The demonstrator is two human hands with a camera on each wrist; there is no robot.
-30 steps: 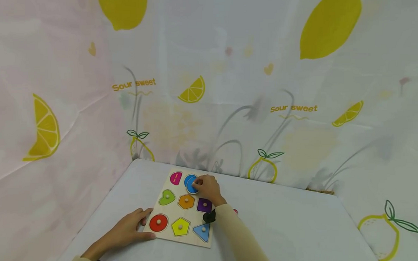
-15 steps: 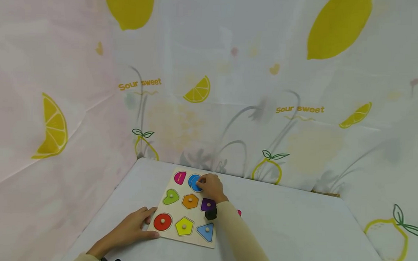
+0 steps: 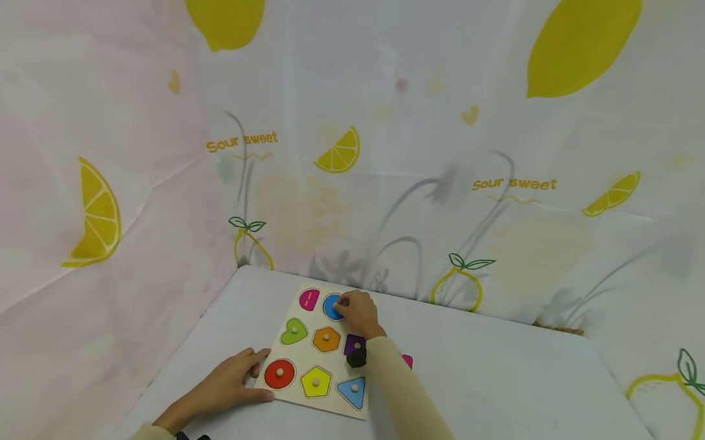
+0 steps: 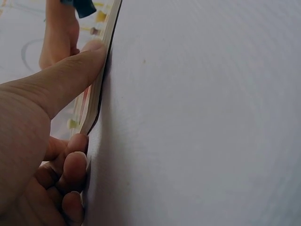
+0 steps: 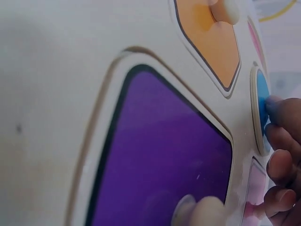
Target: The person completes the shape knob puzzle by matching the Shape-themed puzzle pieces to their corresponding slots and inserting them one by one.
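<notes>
1. The fingers (image 5: 282,141) of the right hand (image 3: 357,313) are curled down onto the blue oval piece (image 3: 332,306), touching its face; whether they pinch its peg is hidden under the hand.
2. A second ago that blue piece lay skewed, overlapping the edge of its recess. Now it looks level and centred in the top row's middle recess, so I judge it seated or nearly so, with the hand not yet lifted off.
3. The left hand (image 3: 227,387) has stayed put, its thumb (image 4: 70,75) pressed against the near left edge of the wooden shape puzzle board (image 3: 302,354) and its fingers loosely bent on the tabletop (image 3: 498,393) beside it, steadying the board.
4. The other pieces sit in their recesses: pink piece (image 3: 309,299), green heart (image 3: 294,332), orange hexagon (image 3: 326,339), purple piece (image 3: 354,344), red circle (image 3: 280,373), yellow pentagon (image 3: 316,382) and blue triangle (image 3: 353,390).
5. A bit of another pink piece (image 3: 408,361) peeks out just beyond the right forearm, off the board's right edge.
6. The board lies near the left back corner of a pale grey tabletop.
7. Behind and to the left hangs a thin white curtain printed with lemons (image 3: 574,43), lemon slices and the words "Sour sweet" (image 3: 514,184).
</notes>
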